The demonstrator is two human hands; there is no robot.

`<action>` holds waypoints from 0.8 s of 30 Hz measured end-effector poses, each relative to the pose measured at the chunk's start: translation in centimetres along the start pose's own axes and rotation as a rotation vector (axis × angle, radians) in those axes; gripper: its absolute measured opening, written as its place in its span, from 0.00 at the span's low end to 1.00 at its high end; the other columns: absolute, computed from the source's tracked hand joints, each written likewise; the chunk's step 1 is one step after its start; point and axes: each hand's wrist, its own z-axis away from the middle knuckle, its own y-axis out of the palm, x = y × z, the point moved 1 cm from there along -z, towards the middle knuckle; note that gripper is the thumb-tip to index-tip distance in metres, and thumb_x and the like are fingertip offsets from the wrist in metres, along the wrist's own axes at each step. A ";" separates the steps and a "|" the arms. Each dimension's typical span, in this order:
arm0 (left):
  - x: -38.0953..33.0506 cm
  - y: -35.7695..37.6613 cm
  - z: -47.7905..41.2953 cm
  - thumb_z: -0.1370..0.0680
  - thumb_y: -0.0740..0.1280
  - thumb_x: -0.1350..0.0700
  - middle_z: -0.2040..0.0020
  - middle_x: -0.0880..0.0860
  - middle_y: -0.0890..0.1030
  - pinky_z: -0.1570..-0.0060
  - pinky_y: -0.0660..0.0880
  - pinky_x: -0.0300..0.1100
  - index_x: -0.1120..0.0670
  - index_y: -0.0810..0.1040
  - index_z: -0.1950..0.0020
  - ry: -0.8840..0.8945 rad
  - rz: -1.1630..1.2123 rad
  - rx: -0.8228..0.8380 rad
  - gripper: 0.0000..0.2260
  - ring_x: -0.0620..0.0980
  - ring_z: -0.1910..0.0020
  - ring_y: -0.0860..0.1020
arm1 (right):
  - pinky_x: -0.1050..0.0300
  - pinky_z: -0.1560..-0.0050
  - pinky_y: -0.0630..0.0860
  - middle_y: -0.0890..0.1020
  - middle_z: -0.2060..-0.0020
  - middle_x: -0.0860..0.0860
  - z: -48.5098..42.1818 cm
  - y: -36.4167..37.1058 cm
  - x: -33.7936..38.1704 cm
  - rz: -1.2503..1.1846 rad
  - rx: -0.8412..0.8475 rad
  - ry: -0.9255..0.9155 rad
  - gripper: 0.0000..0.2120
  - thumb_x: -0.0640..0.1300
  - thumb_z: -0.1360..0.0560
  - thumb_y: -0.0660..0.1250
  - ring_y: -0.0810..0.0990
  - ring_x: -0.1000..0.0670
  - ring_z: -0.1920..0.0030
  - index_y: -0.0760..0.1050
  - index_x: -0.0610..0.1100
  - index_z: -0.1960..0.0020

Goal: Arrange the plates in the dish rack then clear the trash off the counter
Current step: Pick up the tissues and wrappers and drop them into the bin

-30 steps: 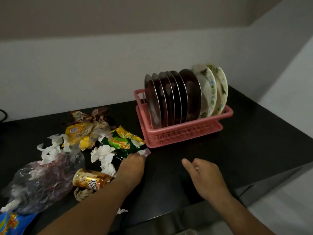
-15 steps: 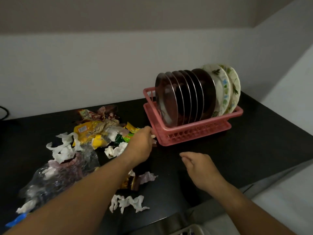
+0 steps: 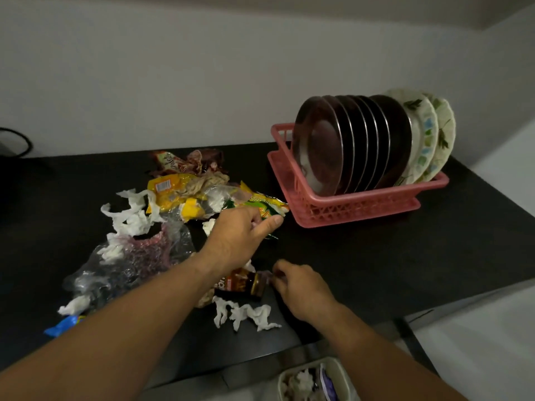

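L hand now grips green wrapper; R hand reached brown packet.

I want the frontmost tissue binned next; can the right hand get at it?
Probably yes: the tissue lies uncovered on the counter right beside the right hand, with nothing between them.

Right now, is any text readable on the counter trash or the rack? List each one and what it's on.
"on": the only legible fragment, on the brown packet; the rest is hidden or blurred.
Too blurred to read: script logo on the red-brown wrapper.
Too small to read: white label on the yellow packet.
Too blurred to read: lettering on the green and yellow packet.
No text: pink dish rack, plates.
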 end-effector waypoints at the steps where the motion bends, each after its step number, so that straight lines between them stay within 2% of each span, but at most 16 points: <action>1: 0.1 -0.1 0.3 0.24 0.67 0.42 0.71 0.54 0.78 0.73 0.73 0.45 0.54 0.73 0.65 -0.019 0.032 0.066 0.18 0.51 0.73 0.76 | 0.45 0.51 0.79 0.81 0.50 0.46 -0.2 0.1 0.0 0.027 0.005 0.010 0.09 0.54 0.19 0.59 0.80 0.44 0.51 0.72 0.50 0.44; 3: 0.4 -0.2 1.1 0.23 0.67 0.43 0.67 0.52 0.81 0.69 0.76 0.41 0.51 0.77 0.57 -0.017 0.022 0.216 0.12 0.46 0.70 0.78 | 0.47 0.53 0.77 0.80 0.49 0.44 -0.3 -0.1 0.0 0.060 0.016 0.035 0.10 0.53 0.18 0.57 0.80 0.41 0.51 0.70 0.46 0.46; 4: 0.7 -0.1 1.4 0.23 0.66 0.43 0.63 0.50 0.82 0.64 0.78 0.40 0.49 0.79 0.53 0.026 -0.041 0.277 0.11 0.43 0.66 0.79 | 0.49 0.55 0.75 0.80 0.49 0.43 -0.3 -0.3 -0.1 0.051 0.007 0.052 0.12 0.53 0.18 0.56 0.80 0.40 0.51 0.69 0.45 0.48; 6: 1.6 0.3 2.4 0.22 0.61 0.40 0.58 0.47 0.82 0.56 0.78 0.45 0.46 0.80 0.48 0.136 -0.211 0.370 0.14 0.42 0.59 0.79 | 0.52 0.58 0.72 0.80 0.52 0.44 -0.1 -0.8 -0.5 0.014 -0.046 0.079 0.14 0.56 0.18 0.56 0.80 0.41 0.53 0.69 0.45 0.52; 9: 2.7 0.6 4.3 0.24 0.48 0.32 0.60 0.47 0.80 0.58 0.76 0.48 0.48 0.79 0.54 0.267 -0.444 0.404 0.27 0.46 0.59 0.78 | 0.52 0.61 0.71 0.79 0.59 0.47 0.3 -1.9 -1.3 -0.069 -0.133 0.115 0.16 0.54 0.19 0.58 0.77 0.47 0.60 0.70 0.46 0.60; 11: 3.0 0.7 5.6 0.24 0.44 0.32 0.58 0.47 0.80 0.60 0.75 0.46 0.48 0.80 0.53 0.342 -0.513 0.391 0.30 0.47 0.58 0.78 | 0.51 0.60 0.74 0.78 0.60 0.48 0.5 -2.4 -1.8 -0.144 -0.152 0.117 0.14 0.51 0.19 0.59 0.77 0.48 0.61 0.72 0.46 0.60; 16: 4.0 1.7 8.1 0.23 0.53 0.33 0.61 0.48 0.78 0.69 0.69 0.40 0.50 0.81 0.56 0.550 -0.655 0.289 0.25 0.47 0.63 0.77 | 0.46 0.53 0.81 0.80 0.62 0.45 0.8 -2.0 -2.4 -0.296 -0.218 0.075 0.09 0.42 0.24 0.67 0.81 0.44 0.59 0.73 0.41 0.62; 18: 4.9 2.5 8.7 0.25 0.55 0.32 0.61 0.49 0.78 0.67 0.73 0.42 0.50 0.82 0.54 0.536 -0.696 0.297 0.25 0.47 0.63 0.76 | 0.47 0.55 0.82 0.80 0.61 0.46 0.8 -1.9 -2.7 -0.309 -0.214 0.074 0.07 0.41 0.25 0.68 0.81 0.45 0.58 0.73 0.43 0.60; 21: 5.4 3.5 9.2 0.26 0.57 0.33 0.59 0.48 0.76 0.65 0.74 0.43 0.49 0.81 0.51 0.432 -0.691 0.266 0.23 0.48 0.61 0.75 | 0.59 0.65 0.76 0.79 0.53 0.49 0.7 -1.9 -3.4 -0.354 -0.182 0.033 0.02 0.43 0.23 0.66 0.79 0.52 0.59 0.73 0.48 0.51; 23: 4.9 4.1 9.2 0.25 0.57 0.38 0.59 0.48 0.76 0.68 0.73 0.41 0.48 0.80 0.53 0.374 -0.675 0.239 0.18 0.47 0.62 0.75 | 0.66 0.64 0.72 0.78 0.48 0.52 0.8 -2.2 -3.9 -0.349 -0.172 0.003 0.09 0.48 0.20 0.63 0.79 0.55 0.55 0.74 0.51 0.39; 24: 4.6 4.5 9.2 0.24 0.56 0.41 0.59 0.48 0.76 0.71 0.73 0.40 0.49 0.79 0.55 0.359 -0.672 0.242 0.16 0.47 0.63 0.75 | 0.67 0.63 0.71 0.78 0.49 0.54 0.9 -2.5 -4.1 -0.336 -0.181 -0.008 0.11 0.49 0.19 0.62 0.78 0.56 0.54 0.74 0.50 0.37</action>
